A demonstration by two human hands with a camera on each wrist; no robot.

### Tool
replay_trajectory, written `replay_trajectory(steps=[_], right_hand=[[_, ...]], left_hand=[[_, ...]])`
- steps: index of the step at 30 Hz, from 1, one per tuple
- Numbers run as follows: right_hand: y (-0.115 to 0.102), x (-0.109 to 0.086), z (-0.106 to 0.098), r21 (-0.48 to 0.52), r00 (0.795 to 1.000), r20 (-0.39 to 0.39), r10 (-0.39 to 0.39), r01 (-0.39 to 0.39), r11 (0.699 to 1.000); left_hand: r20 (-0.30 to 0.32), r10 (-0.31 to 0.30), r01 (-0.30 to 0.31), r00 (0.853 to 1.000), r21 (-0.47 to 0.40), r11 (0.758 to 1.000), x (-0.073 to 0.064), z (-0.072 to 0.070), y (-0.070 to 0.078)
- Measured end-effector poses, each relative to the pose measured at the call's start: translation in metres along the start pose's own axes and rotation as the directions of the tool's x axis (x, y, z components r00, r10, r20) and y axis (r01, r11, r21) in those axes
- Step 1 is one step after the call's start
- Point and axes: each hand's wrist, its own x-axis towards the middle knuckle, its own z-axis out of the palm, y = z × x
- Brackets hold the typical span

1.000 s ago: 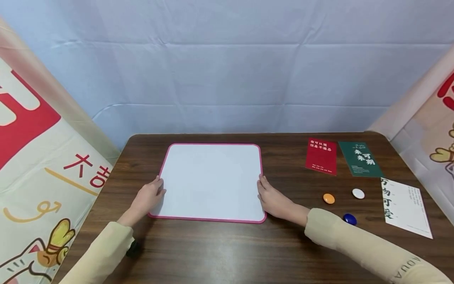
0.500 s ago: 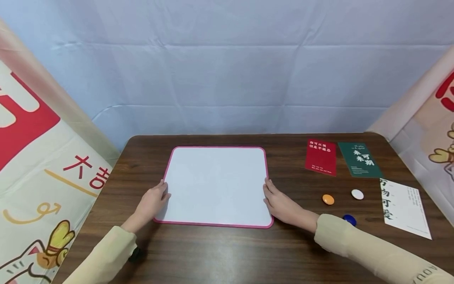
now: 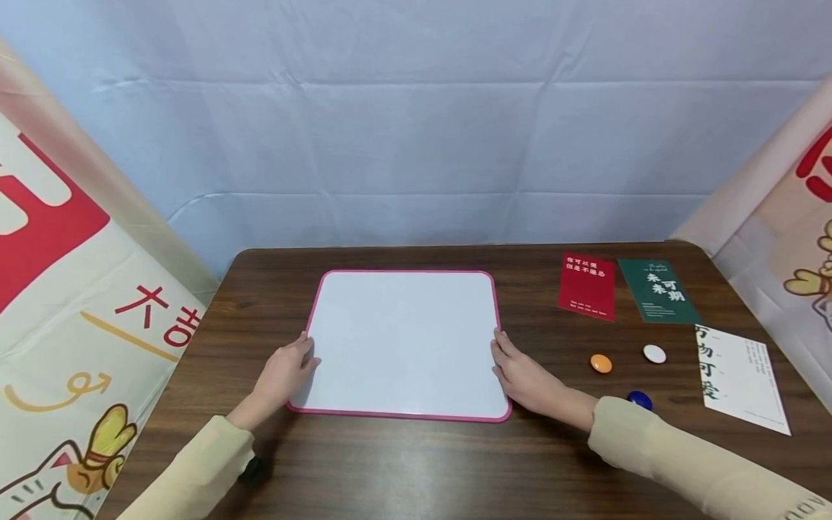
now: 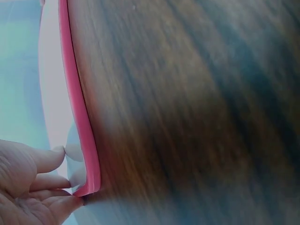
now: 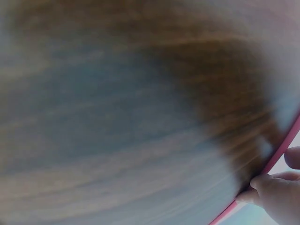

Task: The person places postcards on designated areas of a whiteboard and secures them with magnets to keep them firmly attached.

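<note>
A blank whiteboard (image 3: 403, 343) with a pink rim lies between both hands on the dark wooden table, seen in the head view. My left hand (image 3: 282, 372) grips its left side, the thumb over the white face. In the left wrist view the fingers of the left hand (image 4: 35, 180) meet the pink rim (image 4: 79, 103) near a corner. On the opposite side my right hand (image 3: 529, 375) holds the right edge. The right wrist view shows that hand (image 5: 279, 192) at the pink rim (image 5: 281, 150), partly cut off by the frame.
To the right lie a red card (image 3: 587, 287), a green card (image 3: 659, 291) and a white card (image 3: 743, 379). Orange (image 3: 601, 363), white (image 3: 654, 354) and blue (image 3: 640, 400) round magnets or buttons sit near them. A pale cloth (image 3: 416, 144) hangs behind the table (image 3: 403, 469).
Both hands have shifted the whiteboard to the right and slightly toward me, keeping hold of its sides. The cards and round pieces have stayed in place.
</note>
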Motion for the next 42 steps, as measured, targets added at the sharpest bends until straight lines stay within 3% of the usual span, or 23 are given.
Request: replay_trajectory(steps=[7, 17, 36, 42], right_hand=[[0.003, -0.007, -0.004, 0.025, 1.000, 0.007, 0.009, -0.009, 1.000], [0.011, -0.020, -0.005, 0.051, 0.999, -0.005, 0.037, -0.036, 0.998], [0.023, -0.042, -0.012, 0.065, 0.996, -0.050, 0.069, -0.065, 0.996], [0.025, -0.047, -0.014, 0.067, 0.995, -0.066, 0.075, -0.071, 0.995]], left_hand=[[-0.013, 0.000, -0.001, 1.000, -0.009, 1.000, -0.002, 0.005, 0.005], [0.032, -0.016, 0.017, 0.999, -0.027, 1.000, -0.007, 0.009, 0.019], [0.017, 0.043, -0.043, 0.999, -0.045, 0.998, -0.017, 0.014, 0.039], [0.032, 0.036, -0.035, 0.999, -0.049, 0.998, -0.019, 0.016, 0.045]])
